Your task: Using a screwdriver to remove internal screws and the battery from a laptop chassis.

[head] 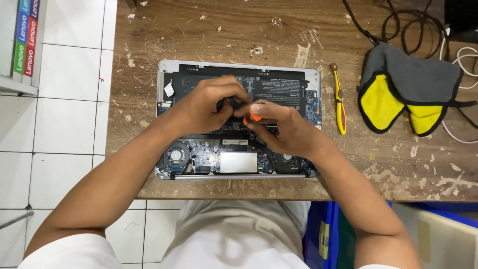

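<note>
Screwdriver (pixel 251 117), orange-and-black handle, held over the middle of an opened laptop (pixel 238 119), just below the black battery (pixel 239 84). Tip hidden under the fingers; what it meets cannot be told. Left hand (pixel 211 105) curled closed over the top of the handle. Right hand (pixel 286 130) pinches the orange part between fingertips, closed on it.

Judgement: tool is light, stiff and thin; probably best gripped at the handle. The laptop's bare board looks fragile, best held by its metal rim.

Laptop lies base-up, cover off, on a worn wooden table (pixel 398 164). Fan (pixel 175 153) at lower left of the board, silver plate (pixel 238 162) beside it.

Right of the laptop, apart: a yellow-and-red tool (pixel 340 104), then a grey-and-yellow cloth (pixel 408 89), black cables (pixel 408 25) behind it.
</note>
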